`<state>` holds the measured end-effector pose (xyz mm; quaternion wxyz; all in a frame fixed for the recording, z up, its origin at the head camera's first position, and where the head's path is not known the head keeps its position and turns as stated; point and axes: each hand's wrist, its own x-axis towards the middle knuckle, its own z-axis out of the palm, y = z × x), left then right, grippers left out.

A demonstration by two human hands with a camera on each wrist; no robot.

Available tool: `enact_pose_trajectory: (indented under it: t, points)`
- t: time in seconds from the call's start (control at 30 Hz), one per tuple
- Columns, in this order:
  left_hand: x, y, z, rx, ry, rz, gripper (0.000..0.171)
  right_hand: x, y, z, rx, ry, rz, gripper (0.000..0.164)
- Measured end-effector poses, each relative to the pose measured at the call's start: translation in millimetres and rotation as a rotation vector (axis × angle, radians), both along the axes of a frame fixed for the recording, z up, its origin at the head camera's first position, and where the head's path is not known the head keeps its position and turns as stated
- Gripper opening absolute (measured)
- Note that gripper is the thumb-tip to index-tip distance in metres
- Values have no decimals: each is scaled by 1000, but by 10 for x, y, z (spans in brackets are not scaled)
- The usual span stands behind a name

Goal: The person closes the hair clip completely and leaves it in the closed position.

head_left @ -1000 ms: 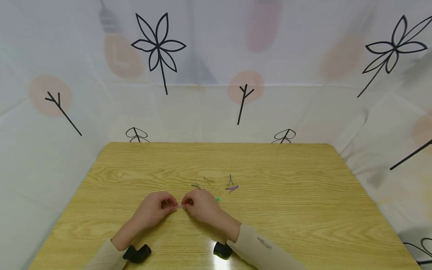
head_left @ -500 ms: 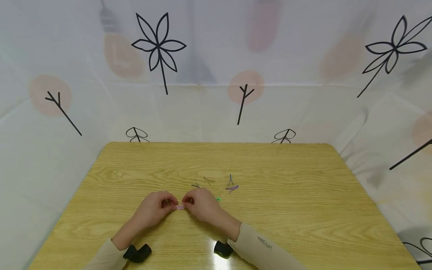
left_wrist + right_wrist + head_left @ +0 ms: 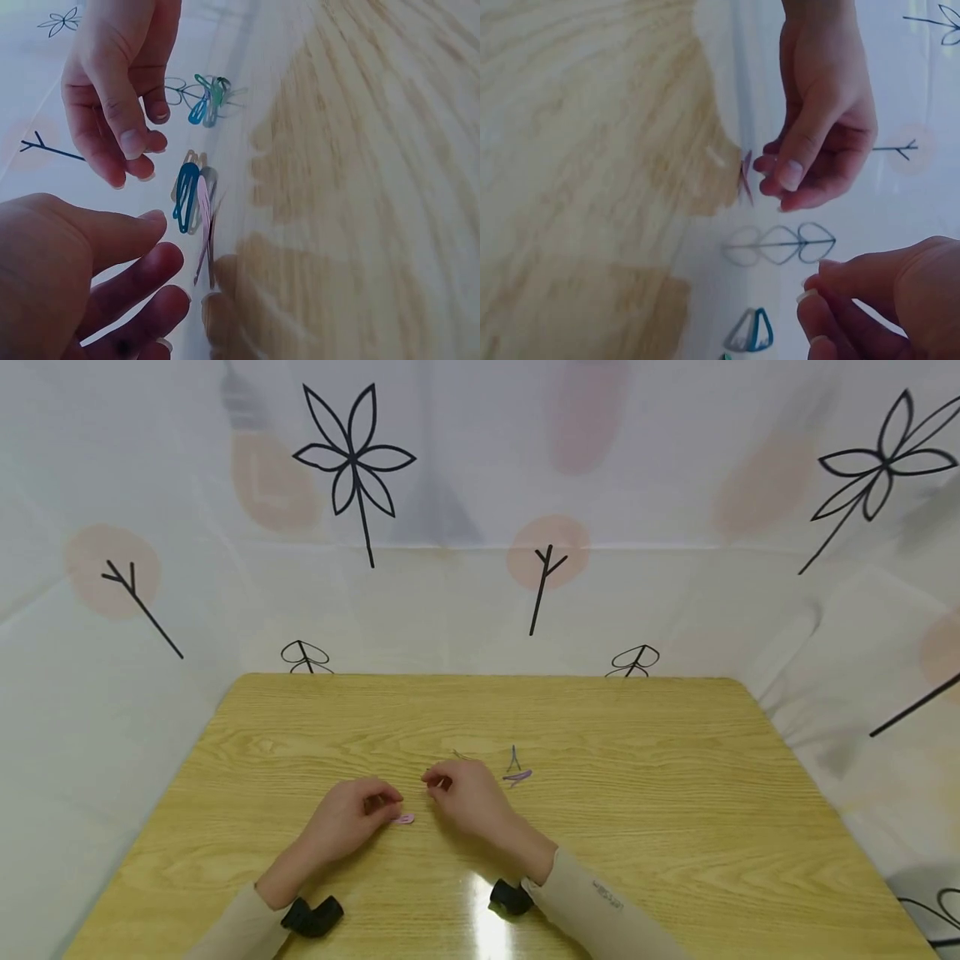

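Observation:
A pink snap hair clip lies on the wooden table just past the fingertips of my left hand. In the left wrist view that hand's thumb and fingers are spread apart beside the pink clip, with nothing between them. My right hand hovers to the right and slightly farther back, its fingers loosely bent and holding nothing. Near its fingertips, a dark teal snap clip stands with its two parts sprung apart. The right hand hides much of this clip in the head view.
Beyond the right hand lie a purple clip, a blue clip and a tan clip. A green clip shows in the left wrist view. A patterned white cloth borders the table.
Both hands have come away from the pink clip, which now lies on the table. My right hand has moved right and back, covering the green clip in the head view; the left has shifted slightly.

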<state>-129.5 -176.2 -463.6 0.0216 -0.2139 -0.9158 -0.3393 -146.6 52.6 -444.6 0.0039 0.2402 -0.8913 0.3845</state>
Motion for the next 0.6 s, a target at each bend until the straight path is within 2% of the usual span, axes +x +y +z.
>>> enact_pose_trajectory:
  t: [0.3,0.6]
  points:
    - [-42,120,56,15,58,-37,11,-37,290,34,-58,-45,-47,16]
    - [-78,291,26,17,42,-86,10,-14,515,14,-21,-36,-45,13]
